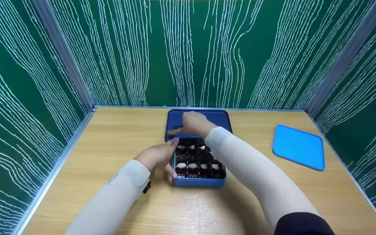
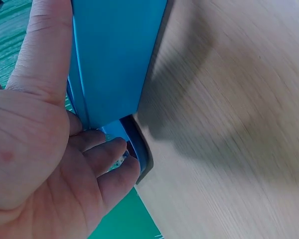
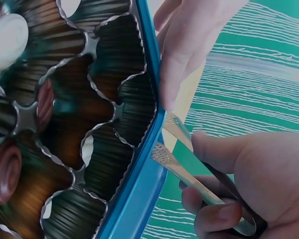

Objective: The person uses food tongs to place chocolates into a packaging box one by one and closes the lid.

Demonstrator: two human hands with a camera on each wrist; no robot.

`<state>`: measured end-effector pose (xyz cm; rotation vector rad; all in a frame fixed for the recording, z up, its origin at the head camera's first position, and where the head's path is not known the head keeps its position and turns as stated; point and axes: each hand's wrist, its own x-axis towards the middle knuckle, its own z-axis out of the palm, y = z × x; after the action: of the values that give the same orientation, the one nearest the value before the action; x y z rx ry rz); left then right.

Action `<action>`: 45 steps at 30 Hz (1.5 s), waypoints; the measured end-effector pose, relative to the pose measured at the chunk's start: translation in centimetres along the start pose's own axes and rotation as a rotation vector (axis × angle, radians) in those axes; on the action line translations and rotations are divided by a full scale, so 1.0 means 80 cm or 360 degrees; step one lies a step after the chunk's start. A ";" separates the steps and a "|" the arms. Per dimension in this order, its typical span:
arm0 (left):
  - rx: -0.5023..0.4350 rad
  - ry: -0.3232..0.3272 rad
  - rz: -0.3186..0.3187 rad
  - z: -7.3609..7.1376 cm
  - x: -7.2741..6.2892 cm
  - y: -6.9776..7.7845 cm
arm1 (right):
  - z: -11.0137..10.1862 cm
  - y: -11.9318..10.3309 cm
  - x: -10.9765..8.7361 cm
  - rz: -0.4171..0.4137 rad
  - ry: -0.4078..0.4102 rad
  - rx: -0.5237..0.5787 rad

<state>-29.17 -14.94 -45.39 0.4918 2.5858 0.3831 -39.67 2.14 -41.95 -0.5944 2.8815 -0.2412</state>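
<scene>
A blue tin (image 1: 199,183) stands on the table, with a dark, divided tray inside. Dark and white-topped chocolates (image 3: 5,172) lie in some compartments; others in the right wrist view are bare. My left hand (image 1: 157,155) grips the tin's left side, and in the left wrist view several fingers (image 2: 117,184) bend around its corner. Metal tongs (image 3: 189,180) are held in my right hand (image 3: 259,174), between thumb and curled fingers. Their perforated tips stand apart beside the tin's rim, holding nothing. The head view has this hand (image 1: 196,124) above the dark blue panel behind the tin.
Behind the tin lies the dark blue, rimmed panel (image 1: 220,119), reaching near the table's back edge. A light blue flat lid or tray (image 1: 299,148) rests at the right. Green walls with white lines (image 1: 201,55) enclose the wooden table (image 1: 122,130) at back and sides.
</scene>
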 end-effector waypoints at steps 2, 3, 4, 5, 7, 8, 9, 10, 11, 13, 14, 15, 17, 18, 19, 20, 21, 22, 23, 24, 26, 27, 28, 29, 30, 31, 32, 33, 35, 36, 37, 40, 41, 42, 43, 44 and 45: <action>-0.0002 -0.0007 -0.0002 0.000 0.000 -0.001 | 0.001 -0.002 -0.003 -0.0011 -0.0009 0.0001; 0.0001 -0.0008 -0.0001 0.000 0.000 -0.001 | 0.002 -0.002 -0.003 -0.0019 -0.0019 -0.0005; -0.0002 -0.0009 -0.0004 0.000 0.000 -0.001 | 0.003 -0.002 -0.004 -0.0026 -0.0026 -0.0012; 0.0004 -0.0009 -0.0001 0.001 0.001 -0.001 | 0.004 -0.001 -0.004 -0.0030 -0.0028 -0.0020; 0.0013 -0.0011 0.0000 0.001 0.001 0.000 | 0.005 0.000 -0.004 -0.0027 -0.0024 -0.0040; 0.0016 -0.0010 0.0004 0.001 0.002 0.000 | 0.006 0.002 -0.005 -0.0022 -0.0018 -0.0051; 0.0017 -0.0010 0.0006 0.002 0.002 0.000 | 0.007 0.003 -0.005 -0.0013 -0.0014 -0.0054; 0.0007 -0.0012 0.0001 0.002 0.003 0.000 | 0.007 0.005 -0.005 -0.0006 -0.0009 -0.0058; 0.0003 -0.0012 0.0001 0.002 0.003 0.001 | 0.006 0.007 -0.005 0.0004 -0.0008 -0.0063; -0.0029 -0.0012 -0.0013 0.003 0.003 0.001 | 0.005 0.011 -0.006 0.0017 -0.0007 -0.0061; -0.0040 -0.0012 -0.0019 0.003 0.003 0.000 | 0.004 0.013 -0.006 0.0018 -0.0008 -0.0068; -0.0056 -0.0014 -0.0029 0.003 0.002 0.000 | 0.003 0.015 -0.006 0.0017 -0.0011 -0.0072; -0.0071 -0.0014 -0.0034 0.003 0.002 0.001 | 0.000 0.022 -0.010 0.0014 -0.0006 -0.0081; -0.0076 -0.0015 -0.0036 0.004 0.002 0.001 | -0.002 0.025 -0.012 0.0007 0.0001 -0.0080; -0.0076 -0.0015 -0.0037 0.004 0.002 0.001 | -0.005 0.028 -0.015 -0.0003 0.0012 -0.0088; -0.0077 -0.0014 -0.0035 0.004 0.002 0.001 | -0.008 0.031 -0.018 -0.0011 0.0024 -0.0091; -0.0075 -0.0012 -0.0032 0.005 0.002 0.000 | -0.011 0.034 -0.022 -0.0016 0.0038 -0.0080; -0.0075 -0.0008 -0.0029 0.006 0.001 -0.001 | -0.015 0.036 -0.027 -0.0023 0.0055 -0.0069; -0.0073 -0.0005 -0.0023 0.007 0.002 -0.002 | -0.019 0.039 -0.032 -0.0032 0.0073 -0.0057; -0.0080 0.0003 -0.0016 0.008 0.002 -0.003 | -0.024 0.041 -0.038 -0.0051 0.0084 -0.0051; -0.0096 0.0018 0.0001 0.009 0.002 -0.005 | -0.034 0.044 -0.050 -0.0089 0.0106 -0.0041; -0.0099 0.0022 0.0009 0.009 0.002 -0.006 | -0.040 0.045 -0.058 -0.0115 0.0112 -0.0038; -0.0115 0.0025 0.0010 0.010 0.002 -0.007 | -0.045 0.046 -0.065 -0.0151 0.0120 -0.0045; -0.0129 0.0026 0.0007 0.009 0.002 -0.008 | -0.051 0.046 -0.074 -0.0189 0.0125 -0.0061; -0.0143 0.0025 0.0004 0.008 0.002 -0.008 | -0.056 0.046 -0.083 -0.0230 0.0126 -0.0081; -0.0149 0.0020 -0.0001 0.008 0.001 -0.009 | -0.061 0.045 -0.092 -0.0264 0.0122 -0.0095; -0.0159 0.0017 -0.0007 0.007 0.001 -0.009 | -0.064 0.043 -0.102 -0.0303 0.0108 -0.0116; -0.0183 0.0006 -0.0017 0.006 0.001 -0.009 | -0.067 0.041 -0.113 -0.0340 0.0087 -0.0126; -0.0253 -0.0018 -0.0040 0.004 0.001 -0.008 | -0.070 0.035 -0.133 -0.0416 0.0025 -0.0155; -0.0286 -0.0031 -0.0048 0.003 0.001 -0.008 | -0.070 0.032 -0.143 -0.0443 -0.0020 -0.0167; -0.0332 -0.0043 -0.0059 0.002 0.001 -0.008 | -0.070 0.029 -0.152 -0.0471 -0.0067 -0.0184; -0.0354 -0.0053 -0.0049 0.002 0.002 -0.008 | -0.066 0.019 -0.175 -0.0554 -0.0157 -0.0230; -0.0356 -0.0047 -0.0037 0.002 0.002 -0.007 | -0.064 0.016 -0.181 -0.0571 -0.0178 -0.0258; -0.0318 -0.0040 -0.0016 0.001 0.002 -0.007 | -0.062 0.014 -0.185 -0.0589 -0.0188 -0.0287; -0.0296 -0.0031 -0.0003 0.001 0.001 -0.006 | -0.059 0.011 -0.188 -0.0607 -0.0195 -0.0313; -0.0263 -0.0020 0.0010 0.000 0.000 -0.005 | -0.057 0.009 -0.190 -0.0621 -0.0198 -0.0330; -0.0258 -0.0016 0.0010 0.000 -0.001 -0.004 | -0.054 0.006 -0.191 -0.0638 -0.0199 -0.0361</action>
<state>-29.24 -15.28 -45.49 0.4430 2.5175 0.5851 -27.03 9.31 -35.52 -1.1832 2.6623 0.0692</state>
